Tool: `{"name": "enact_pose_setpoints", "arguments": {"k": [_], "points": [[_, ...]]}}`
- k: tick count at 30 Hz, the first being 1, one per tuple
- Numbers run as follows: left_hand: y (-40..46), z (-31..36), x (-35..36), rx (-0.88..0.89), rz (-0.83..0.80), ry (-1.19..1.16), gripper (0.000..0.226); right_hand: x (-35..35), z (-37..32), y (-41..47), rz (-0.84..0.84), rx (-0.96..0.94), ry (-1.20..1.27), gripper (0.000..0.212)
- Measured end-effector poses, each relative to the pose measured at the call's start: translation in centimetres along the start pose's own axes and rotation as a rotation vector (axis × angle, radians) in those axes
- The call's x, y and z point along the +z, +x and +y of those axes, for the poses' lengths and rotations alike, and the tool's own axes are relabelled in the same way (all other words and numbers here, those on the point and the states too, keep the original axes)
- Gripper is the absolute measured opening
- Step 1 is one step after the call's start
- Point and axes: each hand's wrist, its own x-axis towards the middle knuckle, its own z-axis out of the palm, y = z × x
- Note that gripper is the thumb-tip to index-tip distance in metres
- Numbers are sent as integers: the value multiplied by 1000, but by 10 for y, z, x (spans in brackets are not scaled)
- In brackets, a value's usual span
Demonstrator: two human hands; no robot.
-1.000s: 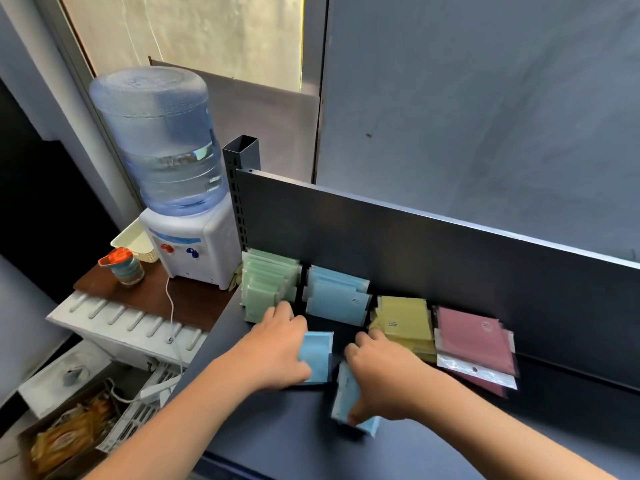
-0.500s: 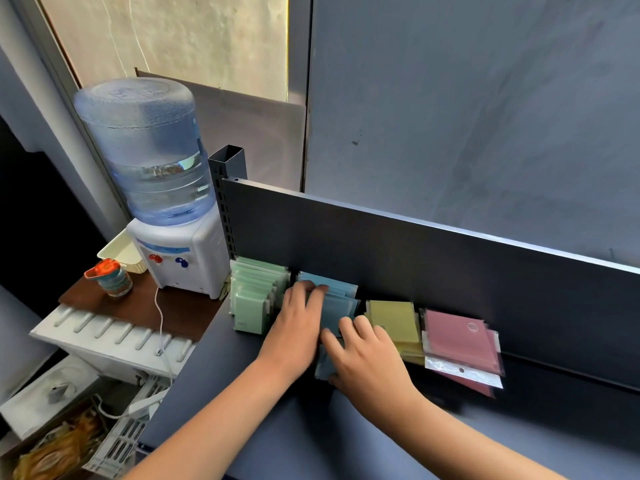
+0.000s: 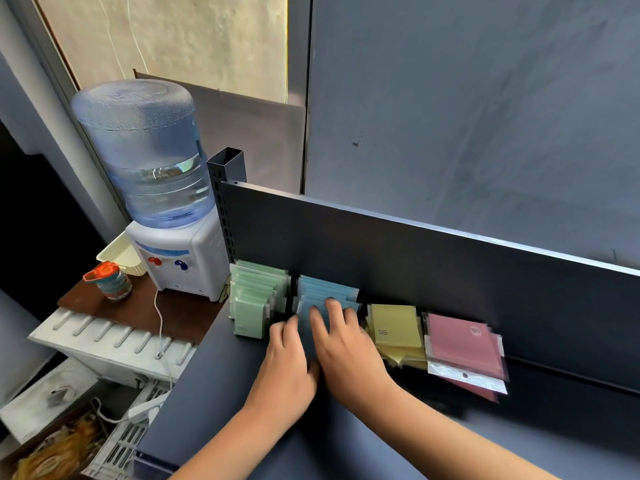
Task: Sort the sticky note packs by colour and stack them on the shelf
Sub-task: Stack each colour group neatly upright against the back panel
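Observation:
Four groups of sticky note packs lie along the back panel of the dark shelf: green packs at the left, then blue packs, yellow packs and pink packs. My left hand touches the left front edge of the blue stack with straight fingers. My right hand lies flat on top of the blue stack, fingers spread. Both hands hide the front of the blue packs.
A water dispenser stands on a brown board left of the shelf, with a small jar and a cream basket. A white cable hangs down. The shelf's upright back panel rises behind the packs.
Both hands moved forward from the shelf's front, carrying loose blue packs onto the blue stack at the back panel. No loose blue pack lies in front now.

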Motion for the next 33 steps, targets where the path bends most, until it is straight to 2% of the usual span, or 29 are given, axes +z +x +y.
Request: {"name": "enact_pose_setpoints", "arguments": {"k": [2,4,9,10,12,14,15,17,19,21,23,27,33], "points": [[5,0,1,-9,-15,8,86,0,6,-3,-47,-41,77,77],[12,0,2,15,1,22,86,-7,16,-8,-72,-73,149,68],[19,5,6,32,95,50,77,-47,70,-13,-33,-10,43,37],[19,7,8,37,111,60,76,-55,83,-14,-74,46,7,42],[16,10,12,42,138,82,76,-64,101,-17,-235,152,-41,64],[9,12,14,59,176,145,80,-62,108,-22,-359,178,-56,78],[5,12,14,81,202,201,81,-58,108,-24,-370,167,-64,80],[-2,11,14,155,273,336,78,-50,107,-28,-312,145,-96,78],[-6,6,15,243,310,443,58,-47,108,-28,-251,143,-111,75],[-9,2,18,324,261,523,33,-48,110,-28,-226,138,-107,73],[-12,-1,24,374,173,570,31,-47,111,-28,-223,128,-97,74],[-16,-2,39,322,91,571,31,-47,110,-28,-215,128,-57,78],[13,4,39,221,187,512,19,-46,112,-23,-213,121,-17,66]]}}
